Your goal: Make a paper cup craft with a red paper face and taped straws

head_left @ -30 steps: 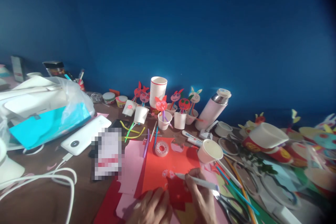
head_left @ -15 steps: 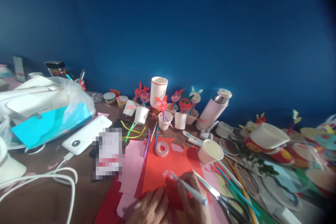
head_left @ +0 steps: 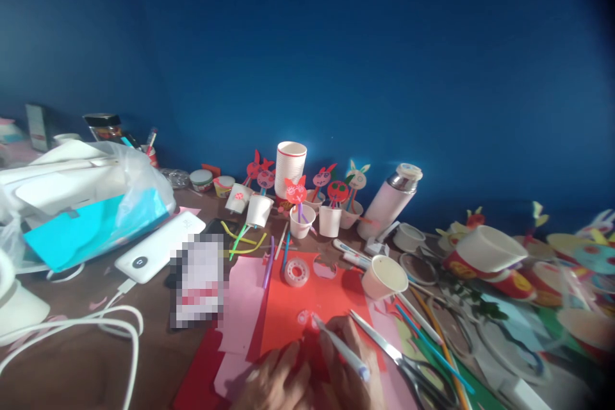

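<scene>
My right hand point(head_left: 353, 359) grips a white marker pen point(head_left: 344, 347). Its tip points at small pink round pieces point(head_left: 303, 316) on the orange-red paper point(head_left: 288, 298). Beside it, my left hand point(head_left: 276, 375) lies over the lower part of the paper with its fingers stretched out and slightly bent. Any small thing under those fingertips is hidden. Scissors point(head_left: 401, 362) with black handles lie just right of my right hand. A roll of tape point(head_left: 296, 272) sits on the upper part of the paper, left of a round cut-out hole.
Behind the paper stand paper cups point(head_left: 330, 221) with straw-mounted paper faces, and a stack of cups point(head_left: 291, 163). A thermos point(head_left: 389, 202) leans rightward. Left lie a phone point(head_left: 199, 282), a power bank point(head_left: 161, 246) and a cable point(head_left: 134, 346). More cups point(head_left: 490, 253) crowd the right.
The marker's rear end has dipped and shifted slightly left as my right hand moves a little. My left hand stays nearly in place.
</scene>
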Action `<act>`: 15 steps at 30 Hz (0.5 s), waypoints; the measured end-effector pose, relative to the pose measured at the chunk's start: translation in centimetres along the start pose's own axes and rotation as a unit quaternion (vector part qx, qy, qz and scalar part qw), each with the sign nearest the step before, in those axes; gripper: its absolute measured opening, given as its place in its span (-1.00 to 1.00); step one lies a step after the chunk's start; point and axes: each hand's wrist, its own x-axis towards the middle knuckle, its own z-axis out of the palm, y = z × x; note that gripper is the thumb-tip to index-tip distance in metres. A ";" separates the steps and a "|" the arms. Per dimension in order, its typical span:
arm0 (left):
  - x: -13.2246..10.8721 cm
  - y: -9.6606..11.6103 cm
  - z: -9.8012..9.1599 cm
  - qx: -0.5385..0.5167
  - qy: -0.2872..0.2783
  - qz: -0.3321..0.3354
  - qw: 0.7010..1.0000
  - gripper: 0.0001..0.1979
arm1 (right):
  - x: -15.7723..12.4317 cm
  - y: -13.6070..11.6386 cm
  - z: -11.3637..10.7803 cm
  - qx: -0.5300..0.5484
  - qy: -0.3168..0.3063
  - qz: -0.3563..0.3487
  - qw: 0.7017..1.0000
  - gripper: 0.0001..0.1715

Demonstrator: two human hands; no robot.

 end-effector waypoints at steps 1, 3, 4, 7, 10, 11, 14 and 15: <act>-0.1 0.1 0.2 0.001 0.011 -0.001 1.000 -0.79 | 0.0 0.3 0.0 -0.011 -0.021 -0.017 1.000 -0.81; -0.5 0.3 0.7 0.005 0.034 -0.008 0.999 -0.75 | -0.1 0.7 0.0 -0.017 -0.040 -0.039 0.998 -0.84; -0.6 0.3 0.9 0.009 0.047 -0.016 0.999 -0.74 | 0.0 0.7 -0.1 -0.006 -0.035 -0.041 0.999 -0.84; -1.0 0.3 1.1 0.016 0.036 -0.013 0.999 -0.75 | 0.3 0.2 -0.7 0.059 -0.007 -0.004 0.998 -0.82; -0.9 0.1 0.9 0.028 0.014 0.013 0.999 -0.80 | 0.7 -0.7 -1.3 0.122 0.018 0.073 0.990 -0.74; -0.8 0.1 0.9 0.031 0.018 0.012 0.999 -0.80 | 0.8 -0.8 -1.3 0.143 0.022 0.099 0.985 -0.71; -0.4 0.0 0.7 0.027 0.041 0.011 0.999 -0.81 | 0.7 -0.9 -0.9 0.194 0.023 0.158 0.968 -0.65; -0.3 0.0 0.6 0.024 0.047 0.010 0.999 -0.82 | 0.5 -0.8 -0.6 0.201 0.025 0.170 0.964 -0.63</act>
